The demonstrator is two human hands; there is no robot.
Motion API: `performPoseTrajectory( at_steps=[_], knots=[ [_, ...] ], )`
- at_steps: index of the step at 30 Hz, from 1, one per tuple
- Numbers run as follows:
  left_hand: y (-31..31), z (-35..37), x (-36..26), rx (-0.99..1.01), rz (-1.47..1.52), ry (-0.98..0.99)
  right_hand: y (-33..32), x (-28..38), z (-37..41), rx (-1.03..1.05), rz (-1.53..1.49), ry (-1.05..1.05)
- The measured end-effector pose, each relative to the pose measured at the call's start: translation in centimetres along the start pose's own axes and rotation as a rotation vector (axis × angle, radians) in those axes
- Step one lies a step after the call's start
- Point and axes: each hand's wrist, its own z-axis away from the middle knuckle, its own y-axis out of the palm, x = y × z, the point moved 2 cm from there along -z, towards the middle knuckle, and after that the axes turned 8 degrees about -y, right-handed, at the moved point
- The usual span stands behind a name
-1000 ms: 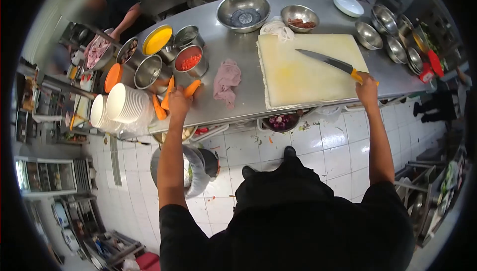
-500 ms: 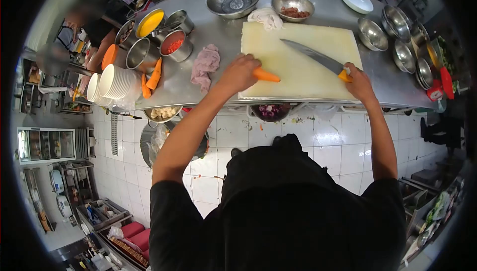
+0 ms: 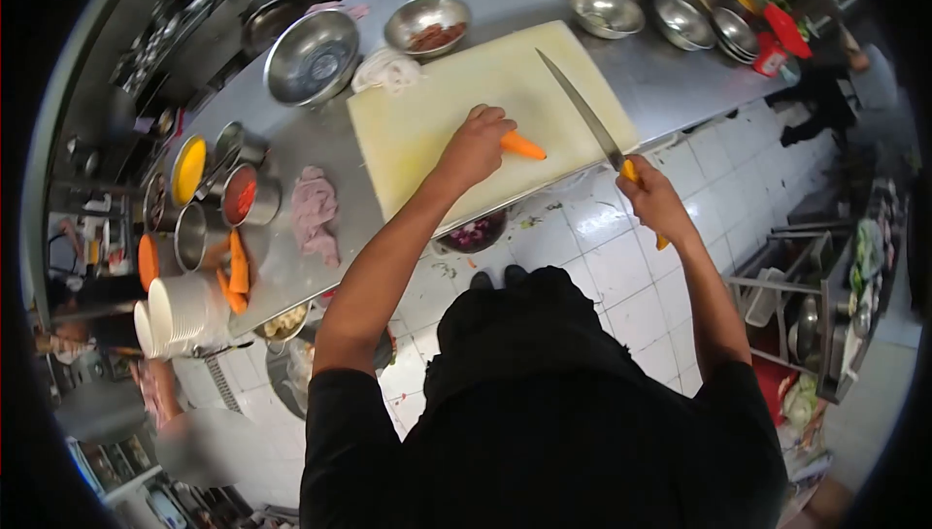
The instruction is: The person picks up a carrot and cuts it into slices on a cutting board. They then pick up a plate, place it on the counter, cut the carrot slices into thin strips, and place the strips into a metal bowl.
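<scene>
My left hand (image 3: 476,148) is closed around the thick end of an orange carrot (image 3: 524,147) over the pale cutting board (image 3: 417,121). The carrot's tapered end points right, out past my fingers. My right hand (image 3: 652,199) grips the yellow handle of a large kitchen knife (image 3: 585,112), close to the board's right edge. Its long blade slants up and to the left across the right part of the board. A white cloth (image 3: 388,71) lies at the board's far left corner, and a pink cloth (image 3: 315,215) rests on the metal counter to the left.
Behind the board stand a steel bowl of reddish pieces (image 3: 427,26) and a large steel bowl (image 3: 312,56). Two carrots (image 3: 238,265), a pot of chopped red pieces (image 3: 250,196) and stacked white containers (image 3: 186,310) are at left. Several steel bowls and a red scale (image 3: 770,53) are at right.
The view has turned, so the counter now slants up to the right. My right hand has drawn the knife toward the board's right edge. My left hand still holds the carrot.
</scene>
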Motion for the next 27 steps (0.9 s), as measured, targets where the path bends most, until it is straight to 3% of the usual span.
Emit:
performPoseTrajectory(
  at_steps=[3,7,16,19,27],
  knots=[
    [2.9,-3.3,-1.7,0.001,0.046,0.052,-0.9,0.2,0.9,0.004,0.125,0.03],
    [4.2,-4.7,-3.8,-0.076,-0.069,0.054,-1.4,-1.7,0.0,0.044,0.267,-0.085],
    [4.3,-1.0,-7.3,-0.428,0.128,-0.322,-3.5,-2.6,-0.8,0.106,0.231,-0.188],
    [5.2,-1.8,-8.1,-0.408,-0.018,-0.164,-3.7,-3.1,-1.7,0.127,0.251,-0.248],
    [6.1,-2.3,-9.2,-0.471,-0.078,-0.206,-2.6,-0.9,-4.5,0.213,0.295,-0.299]
  ],
)
